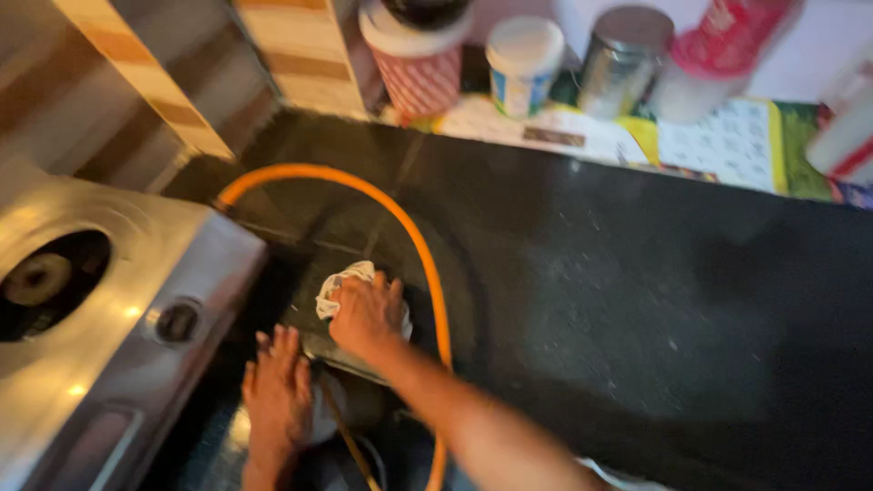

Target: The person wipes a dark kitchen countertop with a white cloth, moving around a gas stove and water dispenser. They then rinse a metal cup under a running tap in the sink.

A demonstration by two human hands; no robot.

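Right hand [366,314] pressed down on white cloth [338,284], holding it on black table [618,300] beside orange hose [414,232]. Left hand [275,391] flat, fingers spread, holding nothing, near silver stove [118,355].

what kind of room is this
Most likely a home kitchen: a steel gas stove with an orange hose on a dark stone counter, and jars and tins along the wall.
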